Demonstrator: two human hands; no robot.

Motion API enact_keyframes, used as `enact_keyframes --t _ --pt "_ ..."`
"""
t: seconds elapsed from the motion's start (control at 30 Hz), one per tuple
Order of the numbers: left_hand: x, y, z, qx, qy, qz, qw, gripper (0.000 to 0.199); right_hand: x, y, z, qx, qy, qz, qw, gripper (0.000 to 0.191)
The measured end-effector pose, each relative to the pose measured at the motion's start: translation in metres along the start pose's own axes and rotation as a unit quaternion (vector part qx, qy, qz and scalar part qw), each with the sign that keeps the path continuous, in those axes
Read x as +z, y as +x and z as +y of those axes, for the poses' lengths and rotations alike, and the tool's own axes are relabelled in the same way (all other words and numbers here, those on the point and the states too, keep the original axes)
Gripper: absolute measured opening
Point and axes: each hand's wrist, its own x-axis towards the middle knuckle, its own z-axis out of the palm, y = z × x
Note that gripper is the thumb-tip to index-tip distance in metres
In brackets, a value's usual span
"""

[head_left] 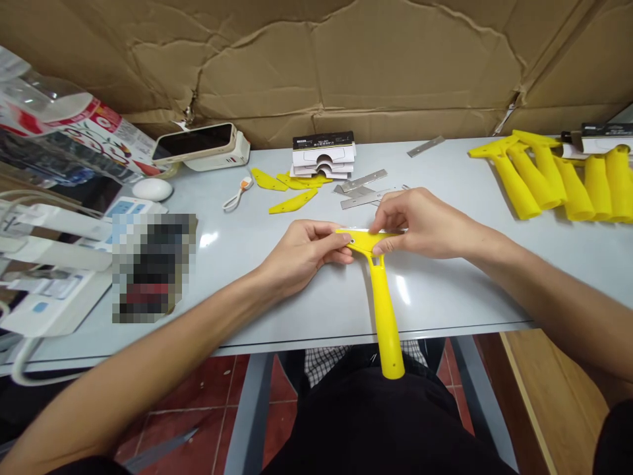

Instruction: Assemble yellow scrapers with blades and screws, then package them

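A yellow scraper (386,310) hangs handle-down toward me over the table's front edge, a metal blade along its far edge. My left hand (311,254) pinches the left end of its head between thumb and fingers. At the right end of the head, my right hand (420,224) is closed, thumb on the yellow plastic and fingertips at the blade. Just beyond the hands lie several loose metal blades (364,180) and several yellow plastic cover pieces (293,202). The fingers partly hide the scraper's head.
Several yellow scraper handles (576,188) lie at the right. White boxes (324,155) stand at the back middle near a cable (238,194). A phone (195,144), a mouse (152,190), bottles (93,125) and power strips (64,290) are at the left. Cardboard (316,66) walls the back.
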Motion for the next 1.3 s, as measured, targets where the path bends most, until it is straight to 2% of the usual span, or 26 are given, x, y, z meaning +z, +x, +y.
enact_keyframes --t 0.23,0.4,0.47,0.63,0.93,1.3 --pt "0.0 -0.004 0.006 0.022 0.018 0.016 0.999 0.011 -0.008 0.0 0.004 0.034 0.122 -0.022 0.992 0.036" --pt "0.0 -0.007 0.012 0.037 0.04 0.026 0.998 0.015 -0.013 0.002 0.005 0.077 0.14 -0.102 0.982 0.03" --pt "0.0 -0.009 0.013 0.044 0.046 0.022 0.998 0.015 -0.014 0.002 0.005 0.086 0.159 -0.117 0.977 0.027" --pt "0.001 -0.012 0.013 0.055 0.053 0.009 0.997 0.014 -0.018 0.001 0.005 0.097 0.198 -0.125 0.967 0.019" --pt "-0.001 -0.01 0.01 0.031 0.03 -0.014 0.999 0.011 -0.016 0.001 0.007 0.084 0.226 -0.153 0.958 0.015" --pt "0.002 -0.009 0.008 0.031 -0.07 -0.026 0.997 0.02 -0.018 0.0 0.005 0.089 0.228 -0.119 0.962 0.015"
